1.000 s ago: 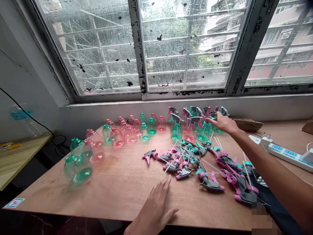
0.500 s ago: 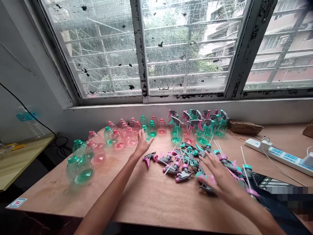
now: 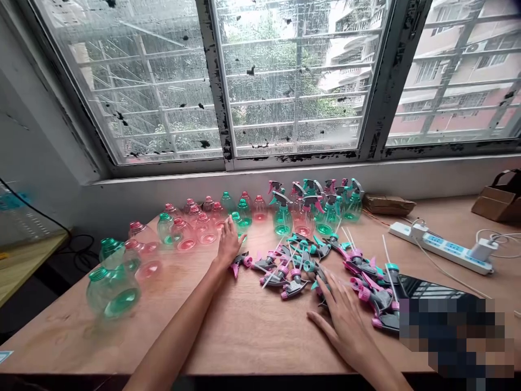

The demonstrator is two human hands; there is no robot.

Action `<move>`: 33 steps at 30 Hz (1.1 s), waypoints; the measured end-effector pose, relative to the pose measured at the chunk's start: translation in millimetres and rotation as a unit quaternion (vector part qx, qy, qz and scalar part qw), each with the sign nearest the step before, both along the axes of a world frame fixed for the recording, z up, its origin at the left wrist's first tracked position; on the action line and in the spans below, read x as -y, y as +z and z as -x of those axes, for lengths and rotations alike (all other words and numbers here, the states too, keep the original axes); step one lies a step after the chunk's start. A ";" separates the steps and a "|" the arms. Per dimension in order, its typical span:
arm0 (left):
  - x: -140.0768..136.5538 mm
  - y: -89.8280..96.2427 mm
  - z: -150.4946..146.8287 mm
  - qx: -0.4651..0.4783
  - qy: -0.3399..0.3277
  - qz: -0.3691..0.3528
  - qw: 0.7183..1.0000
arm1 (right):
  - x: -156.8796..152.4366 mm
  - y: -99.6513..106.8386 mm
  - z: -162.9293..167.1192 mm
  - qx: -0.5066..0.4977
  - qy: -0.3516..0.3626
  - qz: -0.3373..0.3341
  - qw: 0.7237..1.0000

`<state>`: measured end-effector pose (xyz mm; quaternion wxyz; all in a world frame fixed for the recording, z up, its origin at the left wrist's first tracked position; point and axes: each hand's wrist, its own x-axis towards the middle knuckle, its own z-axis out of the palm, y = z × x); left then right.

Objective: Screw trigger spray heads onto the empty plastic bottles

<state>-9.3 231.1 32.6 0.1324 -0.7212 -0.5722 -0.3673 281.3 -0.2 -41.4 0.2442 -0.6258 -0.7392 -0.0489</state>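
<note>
My left hand (image 3: pixel 229 243) is raised at the front of the bottle group, fingers stretched out, nothing in it. Just behind it stands a green bottle (image 3: pixel 243 213) without a top, and beside the wrist lies a pink-and-grey spray head (image 3: pixel 241 262). My right hand (image 3: pixel 342 315) is low over the table, fingers spread, at the near edge of a loose pile of pink, teal and grey spray heads (image 3: pixel 295 285) with white tubes. Its fingertips partly cover some of them; whether they touch is hard to tell.
Several open pink bottles (image 3: pixel 185 236) and green bottles (image 3: pixel 114 296) stand to the left. Several bottles with spray heads fitted (image 3: pixel 281 217) stand near the wall. A power strip (image 3: pixel 442 247), a brown package (image 3: pixel 388 205), a cardboard box (image 3: pixel 497 198) and a dark glossy panel (image 3: pixel 427 288) are on the right.
The view has turned somewhat to the right. My right hand has drawn back towards the near edge, uncovering more spray heads on the right. My left hand stays near the bottles.
</note>
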 end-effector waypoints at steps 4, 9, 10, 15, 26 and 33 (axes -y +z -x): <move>17.7 5.3 14.7 -0.031 -0.025 0.034 0.999 | 0.5 3.3 -0.9 -0.014 0.013 0.002 1.000; 42.9 27.9 42.2 -0.053 -0.050 0.099 0.992 | 0.3 4.6 -1.3 -0.025 0.018 0.010 0.999; 51.1 31.2 46.8 -0.054 -0.049 0.111 0.991 | 0.0 4.5 -1.6 -0.029 0.019 0.008 0.999; 104.3 31.5 61.5 -0.036 -0.007 0.145 0.989 | -1.4 5.2 -5.5 -0.072 0.034 -0.005 0.997; 190.9 2.7 51.2 0.033 -0.027 0.152 0.987 | -3.4 7.1 -6.1 -0.055 0.038 -0.006 0.998; 221.2 -11.1 14.8 0.084 -0.198 0.198 0.956 | -4.9 4.1 -2.7 -0.031 0.020 -0.011 0.999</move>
